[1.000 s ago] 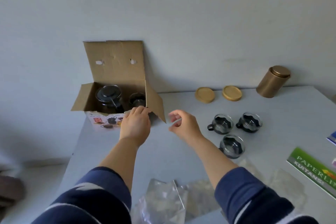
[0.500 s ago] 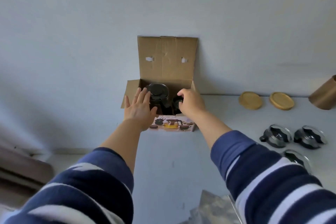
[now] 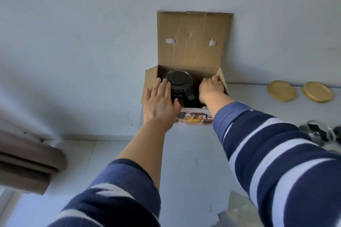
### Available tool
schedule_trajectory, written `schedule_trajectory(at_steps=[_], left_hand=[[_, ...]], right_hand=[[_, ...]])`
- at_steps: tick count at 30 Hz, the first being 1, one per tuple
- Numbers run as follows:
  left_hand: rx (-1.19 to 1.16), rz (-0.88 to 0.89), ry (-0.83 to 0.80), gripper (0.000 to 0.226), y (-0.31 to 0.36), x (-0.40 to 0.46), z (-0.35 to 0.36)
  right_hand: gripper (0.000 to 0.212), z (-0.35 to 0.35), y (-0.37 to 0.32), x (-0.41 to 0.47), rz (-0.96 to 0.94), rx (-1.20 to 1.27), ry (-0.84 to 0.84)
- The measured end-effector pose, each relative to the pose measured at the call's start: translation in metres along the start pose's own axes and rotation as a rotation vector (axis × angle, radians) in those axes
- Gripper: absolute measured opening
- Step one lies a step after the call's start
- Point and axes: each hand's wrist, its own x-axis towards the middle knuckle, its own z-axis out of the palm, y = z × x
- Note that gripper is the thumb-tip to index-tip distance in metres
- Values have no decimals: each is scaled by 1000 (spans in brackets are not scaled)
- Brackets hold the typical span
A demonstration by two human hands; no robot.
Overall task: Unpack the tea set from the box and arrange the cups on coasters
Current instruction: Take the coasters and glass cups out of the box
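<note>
At the far left corner of the desk (image 3: 193,162), hard against the wall, stands the cardboard box (image 3: 193,42) with its lid flap up, and both hands are in its mouth. Inside on the left sits the dark teapot (image 3: 178,83) with its round lid showing. The left hand (image 3: 160,103) lies flat and spread, fingers against the teapot's near side and over the box's front edge, gripping nothing. The right hand (image 3: 210,88) is curled down into the right half of the box, beside the teapot's handle; it seems to be closing on something dark there, probably another cup, but the fingers hide it and I cannot tell whether it has a hold.

Along the desk's back edge, well to the right, two wooden coasters (image 3: 281,90) lie bare, and a glass cup (image 3: 317,132) sits at the right edge of view, not on either of them.

Unpacking is the step in hand, with the arranging not begun. The next move calls for a straight upward lift out of the right half, clear of the teapot handle and the side flap, while the left hand steadies the box.
</note>
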Motion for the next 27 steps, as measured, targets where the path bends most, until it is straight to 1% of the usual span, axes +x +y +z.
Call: schedule_trajectory(at_steps=[5, 9, 14, 17, 22, 27], left_hand=[[-8, -13, 21, 59, 2, 2, 1], [-3, -24, 18, 60, 4, 3, 0], [-7, -30, 11, 59, 7, 1, -2], [-3, -38, 12, 59, 7, 1, -3], [14, -43, 6, 59, 8, 0, -2], [19, -43, 8, 59, 8, 0, -2]], right_hand=[[62, 2, -1, 6, 15, 7, 60], [65, 2, 1, 3, -16, -50, 94], [71, -1, 10, -3, -59, -81, 226], [70, -3, 14, -8, -106, -81, 292], [72, -3, 22, -15, -156, -35, 430], [85, -9, 29, -18, -147, 101, 451]])
